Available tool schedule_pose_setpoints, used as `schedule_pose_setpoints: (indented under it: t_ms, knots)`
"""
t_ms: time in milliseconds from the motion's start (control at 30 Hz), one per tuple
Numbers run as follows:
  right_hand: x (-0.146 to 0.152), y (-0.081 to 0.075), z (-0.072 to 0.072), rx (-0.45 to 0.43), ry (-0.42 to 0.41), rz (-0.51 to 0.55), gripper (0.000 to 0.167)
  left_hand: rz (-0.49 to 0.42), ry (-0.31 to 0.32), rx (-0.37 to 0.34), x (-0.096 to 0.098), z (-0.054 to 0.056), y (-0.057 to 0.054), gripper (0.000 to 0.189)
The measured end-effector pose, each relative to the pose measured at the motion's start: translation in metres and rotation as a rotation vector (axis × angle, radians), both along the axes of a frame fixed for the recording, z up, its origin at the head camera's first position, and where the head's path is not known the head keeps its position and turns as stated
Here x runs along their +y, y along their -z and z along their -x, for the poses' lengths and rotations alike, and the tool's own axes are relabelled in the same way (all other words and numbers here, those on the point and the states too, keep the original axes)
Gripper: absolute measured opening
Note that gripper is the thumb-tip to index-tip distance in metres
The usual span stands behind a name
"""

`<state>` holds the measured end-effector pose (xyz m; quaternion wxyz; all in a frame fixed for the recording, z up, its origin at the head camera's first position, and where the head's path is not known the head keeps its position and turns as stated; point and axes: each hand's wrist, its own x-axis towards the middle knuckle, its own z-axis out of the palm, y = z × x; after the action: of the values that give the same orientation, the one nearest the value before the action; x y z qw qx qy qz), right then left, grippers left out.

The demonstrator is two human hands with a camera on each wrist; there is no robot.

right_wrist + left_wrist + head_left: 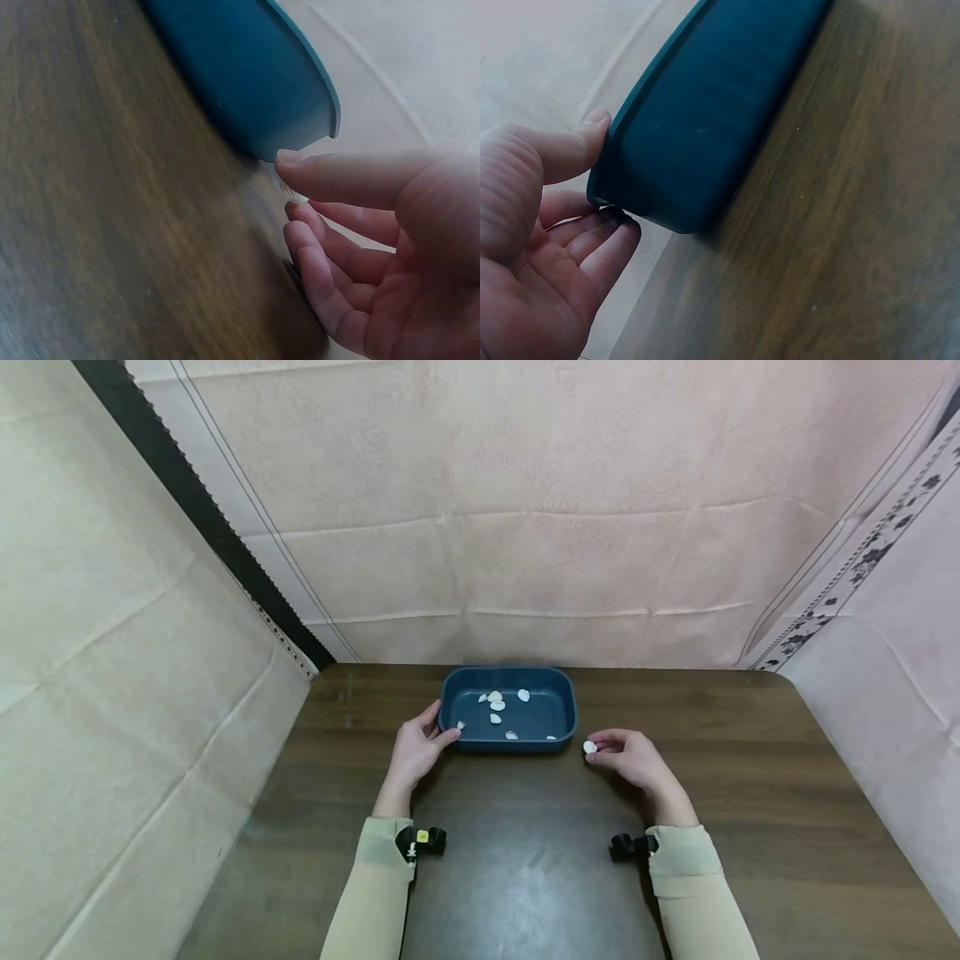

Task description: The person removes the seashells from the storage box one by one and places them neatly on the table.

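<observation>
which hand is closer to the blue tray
Left. The left hand grips the blue tray at its left near corner, thumb on the rim. The right hand is just off the tray's right near corner, apart from it, pinching a small white piece.

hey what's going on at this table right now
A person sits at a dark wooden table. Their left hand grips the near left corner of a blue tray that holds several small white pieces. Their right hand pinches one more white piece, just outside the tray's near right corner.
</observation>
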<state>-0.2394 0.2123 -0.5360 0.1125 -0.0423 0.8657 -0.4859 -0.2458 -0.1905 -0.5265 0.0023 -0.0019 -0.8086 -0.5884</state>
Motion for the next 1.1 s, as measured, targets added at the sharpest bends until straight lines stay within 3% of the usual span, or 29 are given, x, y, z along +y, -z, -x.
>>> schedule_pose_setpoints:
  t_ms: [1100]
  knots:
    - [-0.0068,0.0043,-0.0002,0.003,0.018,-0.067,0.033,0.02,0.009,0.019,-0.0005,0.0007,0.0029,0.073]
